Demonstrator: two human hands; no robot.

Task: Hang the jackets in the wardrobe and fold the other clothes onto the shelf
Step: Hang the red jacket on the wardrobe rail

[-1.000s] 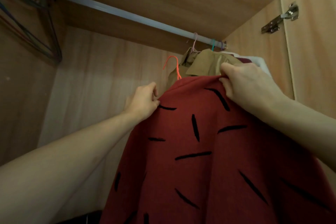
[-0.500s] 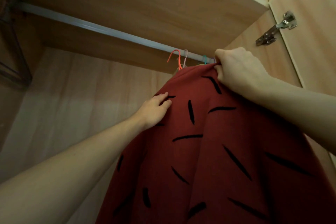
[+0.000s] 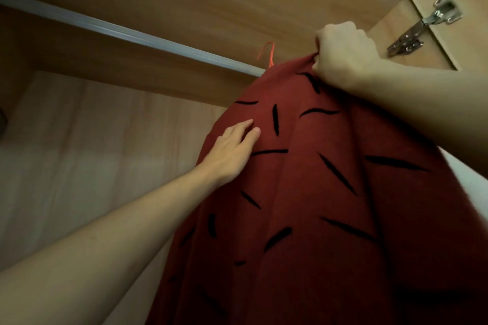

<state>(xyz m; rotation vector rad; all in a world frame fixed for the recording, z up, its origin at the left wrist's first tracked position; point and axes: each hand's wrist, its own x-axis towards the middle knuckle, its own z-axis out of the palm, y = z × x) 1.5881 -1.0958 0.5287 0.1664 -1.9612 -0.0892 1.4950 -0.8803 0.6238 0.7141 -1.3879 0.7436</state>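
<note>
Inside a wood-grain wardrobe [image 3: 111,140], a soft, dark red jacket [image 3: 303,206] scattered with short black dashes hangs below the right end of a smooth metal rail [image 3: 132,33]. The right hand [image 3: 346,54] has its grip bunched tight on the fabric's top edge, beside an orange hanger hook [image 3: 267,53]. The left hand [image 3: 232,150] rests flat with fingers straight on the jacket's left side. A steel door hinge [image 3: 422,26] sits top right.

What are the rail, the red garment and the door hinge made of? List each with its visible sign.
Rail: looks like metal, pale grey with a dull brushed sheen along its length.
Red garment: soft woven or knit cloth, matte, hanging in folds, with black dash marks; the fibre cannot be told.
Door hinge: bright metal, shiny with glints and screw holes.
</note>
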